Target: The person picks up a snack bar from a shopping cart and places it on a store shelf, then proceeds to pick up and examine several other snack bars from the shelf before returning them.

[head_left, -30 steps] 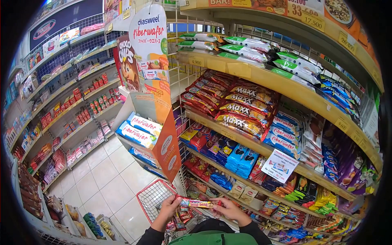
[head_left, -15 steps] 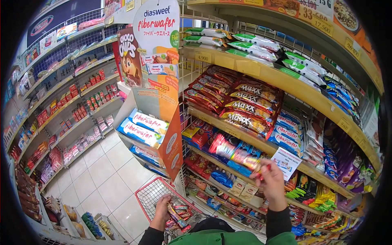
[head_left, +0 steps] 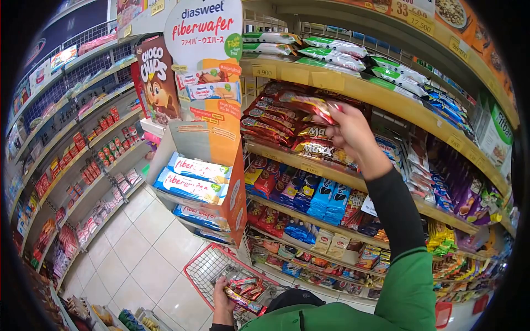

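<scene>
Right hand [head_left: 353,132] is up at the shelf of glossy red Maxx bags [head_left: 317,148], grip pinching a long crinkly foil snack bar [head_left: 306,103]. Left hand [head_left: 223,298] is low over the red wire basket [head_left: 212,270], fingers wrapped around what looks like a bunch of slim shiny bars [head_left: 243,293], a bit small to tell.
</scene>
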### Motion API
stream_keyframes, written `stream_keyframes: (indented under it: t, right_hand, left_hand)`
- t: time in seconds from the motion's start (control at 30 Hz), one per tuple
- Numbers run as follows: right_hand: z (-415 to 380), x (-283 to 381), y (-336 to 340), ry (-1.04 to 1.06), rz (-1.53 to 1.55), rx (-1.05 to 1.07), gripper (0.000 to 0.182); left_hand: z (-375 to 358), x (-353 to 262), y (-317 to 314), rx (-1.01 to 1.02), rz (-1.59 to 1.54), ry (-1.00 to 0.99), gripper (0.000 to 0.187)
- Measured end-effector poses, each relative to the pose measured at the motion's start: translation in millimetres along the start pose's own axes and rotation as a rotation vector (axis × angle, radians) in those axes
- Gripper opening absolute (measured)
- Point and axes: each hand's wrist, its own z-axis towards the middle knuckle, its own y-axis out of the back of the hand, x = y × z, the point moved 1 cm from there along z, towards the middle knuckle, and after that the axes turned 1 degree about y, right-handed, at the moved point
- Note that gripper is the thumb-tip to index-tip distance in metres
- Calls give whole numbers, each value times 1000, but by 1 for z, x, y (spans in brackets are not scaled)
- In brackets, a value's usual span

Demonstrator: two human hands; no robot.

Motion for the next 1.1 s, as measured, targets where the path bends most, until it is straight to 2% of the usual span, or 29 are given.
stream_keyframes:
  t: [0.17,0.27,0.37,0.47,0.57,0.63,0.7,0.8,0.9,1.0,1.1]
  right_hand:
    - [72,-8,-29,-156,-157,-146,20]
    - [104,-20,-37,-107,-297,-233,20]
    - [116,-20,-44,28,-361,-194,23]
    - [113,-11,-49,-138,-370,-132,26]
    - [135,-26,-44,36,-539,-134,31]
    - [148,-26,-41,170,-1296,-117,37]
    - [141,-32,-45,470,-1512,-347,36]
    - [124,-23,-57,441,-1480,-434,35]
    - [136,-32,-50,410,-1438,-426,61]
    - [132,-32,-50,330,-1448,-416,59]
    - [104,-20,-55,464,-1540,-386,30]
  left_hand:
    - [1,-4,7,26,1,-16,29]
    - [3,-5,10,33,-2,-29,29]
    - [7,-3,19,63,-81,-2,28]
    - [12,-1,25,20,-77,10,22]
    - [11,-2,27,29,-111,30,24]
    - [12,-2,28,-26,-129,37,28]
    - [19,1,33,5,-125,29,32]
    - [21,2,35,13,-118,30,37]
    - [11,-5,21,-20,-135,16,35]
    - [8,-10,19,-7,-102,-38,37]
    - [12,-21,24,80,-17,-111,40]
